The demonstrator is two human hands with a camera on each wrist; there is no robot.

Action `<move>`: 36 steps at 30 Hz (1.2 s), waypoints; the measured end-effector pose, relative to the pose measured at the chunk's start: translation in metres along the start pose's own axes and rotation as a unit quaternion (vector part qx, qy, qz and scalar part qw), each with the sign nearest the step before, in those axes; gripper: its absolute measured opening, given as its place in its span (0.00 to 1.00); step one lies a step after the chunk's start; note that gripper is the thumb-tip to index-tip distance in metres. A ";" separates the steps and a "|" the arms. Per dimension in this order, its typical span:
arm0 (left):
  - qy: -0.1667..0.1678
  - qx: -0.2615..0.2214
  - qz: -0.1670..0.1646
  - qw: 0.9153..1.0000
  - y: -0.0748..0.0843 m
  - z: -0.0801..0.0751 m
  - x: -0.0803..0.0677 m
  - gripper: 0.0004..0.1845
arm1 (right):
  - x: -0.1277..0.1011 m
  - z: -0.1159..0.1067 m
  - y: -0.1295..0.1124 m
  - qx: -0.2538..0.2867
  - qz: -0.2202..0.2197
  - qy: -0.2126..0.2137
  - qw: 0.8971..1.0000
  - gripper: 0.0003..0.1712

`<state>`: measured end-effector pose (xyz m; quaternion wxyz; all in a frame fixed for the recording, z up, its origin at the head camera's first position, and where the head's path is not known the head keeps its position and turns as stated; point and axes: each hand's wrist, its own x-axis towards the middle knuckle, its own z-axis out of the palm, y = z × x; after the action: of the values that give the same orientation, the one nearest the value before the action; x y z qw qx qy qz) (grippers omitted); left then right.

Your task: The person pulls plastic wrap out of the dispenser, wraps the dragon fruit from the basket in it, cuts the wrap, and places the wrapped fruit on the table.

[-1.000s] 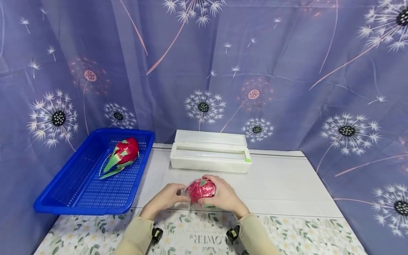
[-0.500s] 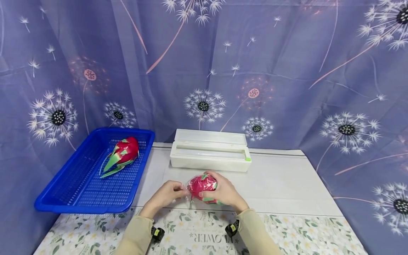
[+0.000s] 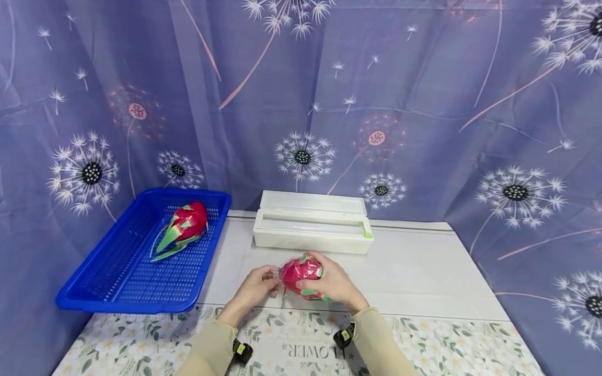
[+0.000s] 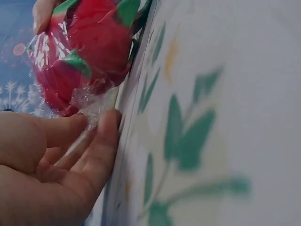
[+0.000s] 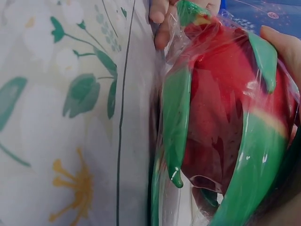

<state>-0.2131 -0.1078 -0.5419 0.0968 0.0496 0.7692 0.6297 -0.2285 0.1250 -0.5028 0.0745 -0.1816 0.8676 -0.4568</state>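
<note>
right hand [image 3: 331, 284] grips the wrapped fruit [image 3: 302, 273] just above the surface [image 3: 423, 271]; left hand [image 3: 256, 287] pinches the film's loose tail [image 4: 91, 101] — pull too hard and the thin film could tear.

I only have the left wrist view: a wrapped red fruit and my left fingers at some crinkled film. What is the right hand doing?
Observer: The right hand grips the wrapped dragon fruit from its right side, just above the table.
Operator: Is the film over the whole fruit?
Observer: The right wrist view shows clear film stretched tight over the red skin and green scales.
Operator: Anything else around?
Observer: A second dragon fruit lies in a blue basket to the left; a white film dispenser sits behind the hands.
</note>
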 end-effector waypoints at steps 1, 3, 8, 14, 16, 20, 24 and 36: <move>-0.004 -0.004 -0.001 1.000 0.000 0.002 0.002 0.09 | 0.000 0.000 0.000 0.001 0.001 -0.001 1.000 0.49; -0.013 -0.015 -0.007 1.000 -0.002 0.004 0.006 0.06 | 0.000 -0.001 0.001 0.003 0.004 -0.003 1.000 0.50; -0.013 -0.094 -0.038 0.995 -0.006 0.007 0.014 0.04 | 0.001 -0.001 0.003 0.005 0.013 0.002 1.000 0.50; 0.020 -0.213 -0.077 0.974 -0.009 0.009 0.009 0.10 | 0.002 0.001 0.004 0.002 0.028 0.009 1.000 0.50; 0.026 -0.240 -0.083 0.967 -0.008 0.008 0.004 0.12 | 0.002 0.002 0.003 0.000 0.028 0.007 1.000 0.50; 0.029 -0.240 -0.081 0.967 0.000 0.006 -0.004 0.19 | 0.002 0.002 0.002 -0.003 0.026 0.010 1.000 0.50; 0.053 -0.158 -0.050 0.985 0.008 0.010 -0.005 0.18 | 0.001 -0.002 0.000 -0.005 0.028 0.016 0.999 0.49; 0.147 -0.029 0.023 0.988 0.011 0.027 -0.002 0.02 | 0.000 0.001 0.002 -0.012 0.031 0.025 0.999 0.53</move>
<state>-0.2056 -0.0805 -0.5362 -0.0308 -0.0285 0.7551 0.6542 -0.2286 0.1245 -0.5049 0.0648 -0.1442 0.8799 -0.4480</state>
